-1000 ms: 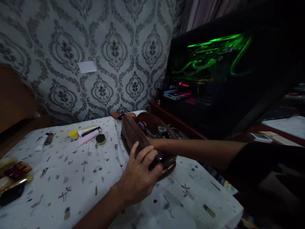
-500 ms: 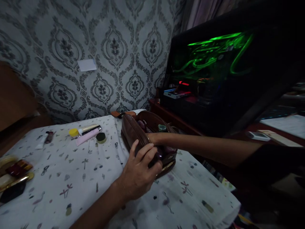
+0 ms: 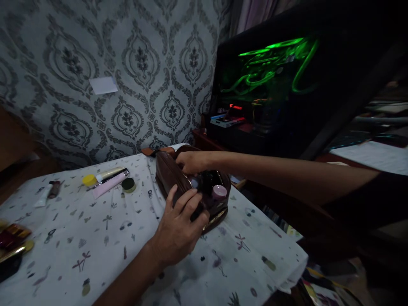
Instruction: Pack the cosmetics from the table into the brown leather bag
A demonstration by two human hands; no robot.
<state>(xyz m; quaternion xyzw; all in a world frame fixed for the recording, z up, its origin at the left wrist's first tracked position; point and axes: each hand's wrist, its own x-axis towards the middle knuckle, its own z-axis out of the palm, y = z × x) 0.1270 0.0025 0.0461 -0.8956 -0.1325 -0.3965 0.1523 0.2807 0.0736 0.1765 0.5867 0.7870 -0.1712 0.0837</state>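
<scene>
A brown leather-look toiletry bag (image 3: 169,172) stands unzipped on the cloth-covered table. My left hand (image 3: 180,227) grips its near rim, fingers over the side and thumb at the zip edge. Inside the far end of the bag is my right hand (image 3: 193,161), its fingers curled downward; the fingertips, and whatever they may hold, are hidden. A jar with a pink lid (image 3: 219,192) shows in the bag's right part. Dark items and a pale one beside it are too dim to name.
Left of the bag lie a dark-lidded jar (image 3: 128,185), a pink tube (image 3: 110,185), a yellow cap (image 3: 89,180) and small tubes (image 3: 43,196). More cosmetics (image 3: 14,240) sit at the left edge. A computer case (image 3: 264,85) with green lights stands behind, right.
My right hand has shifted from the middle of the bag to its far end. The pink-lidded jar now shows at the right. My left hand keeps its hold, and the view has turned slightly right.
</scene>
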